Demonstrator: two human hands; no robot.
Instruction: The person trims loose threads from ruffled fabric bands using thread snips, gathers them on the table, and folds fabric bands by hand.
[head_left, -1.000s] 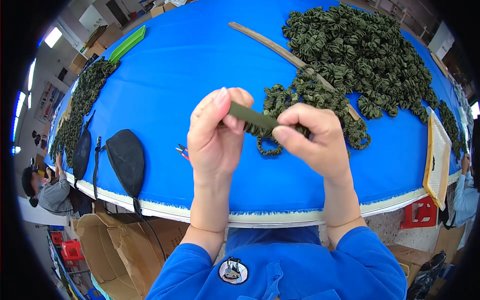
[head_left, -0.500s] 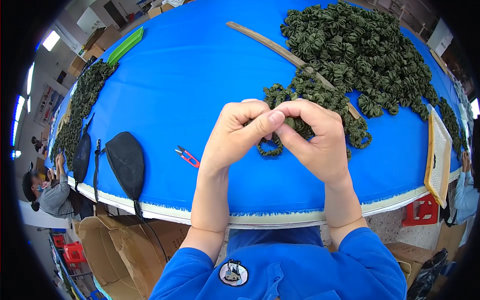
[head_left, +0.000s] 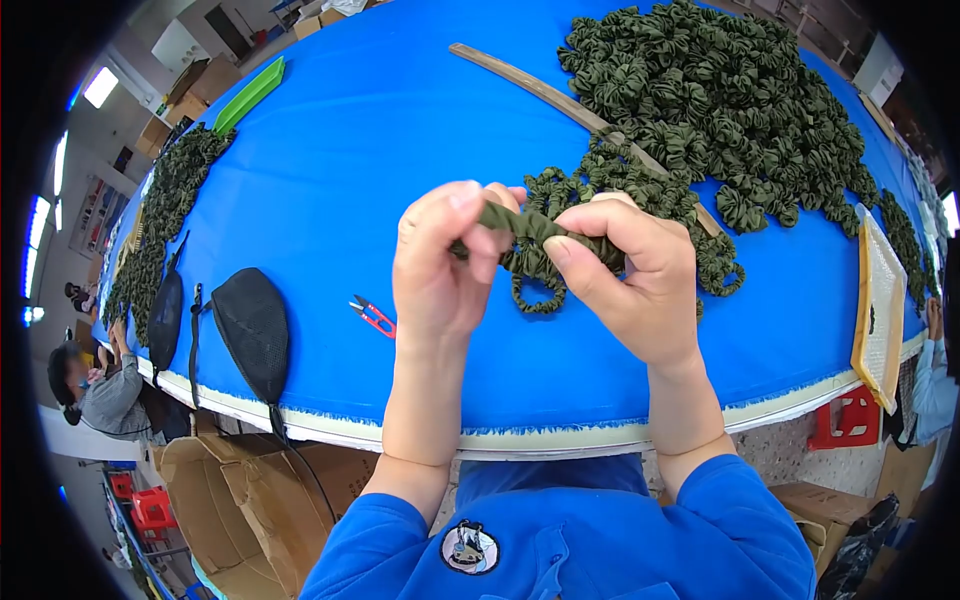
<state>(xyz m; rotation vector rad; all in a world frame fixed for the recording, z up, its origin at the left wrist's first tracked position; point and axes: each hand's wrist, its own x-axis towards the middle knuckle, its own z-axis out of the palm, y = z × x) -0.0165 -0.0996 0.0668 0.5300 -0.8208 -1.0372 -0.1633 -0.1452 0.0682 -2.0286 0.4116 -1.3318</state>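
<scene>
Between my hands, above the blue table, is a dark green gathered fabric band (head_left: 530, 228). My left hand (head_left: 443, 255) is closed on its left end, the fingers slightly blurred. My right hand (head_left: 628, 268) pinches it between thumb and forefinger, with the rest of the band partly hidden behind the fingers. Just behind my hands, similar green scrunchies (head_left: 640, 180) lie in a small group. A large heap of scrunchies (head_left: 715, 110) covers the back right. Red-handled thread snips (head_left: 374, 317) lie left of my left wrist.
A wooden strip (head_left: 530, 84) separates part of the heap. At left are a black mesh bag (head_left: 251, 330), a green tray (head_left: 249, 95) and another scrunchie pile (head_left: 170, 220). A yellow-edged padded board (head_left: 876, 310) stands at right. People sit at both sides; cardboard boxes (head_left: 235, 500) are below.
My hands were together half a second ago; now they are apart with the band showing between them. Its visible stretch looks gathered, where a second ago it looked flat and smooth.
</scene>
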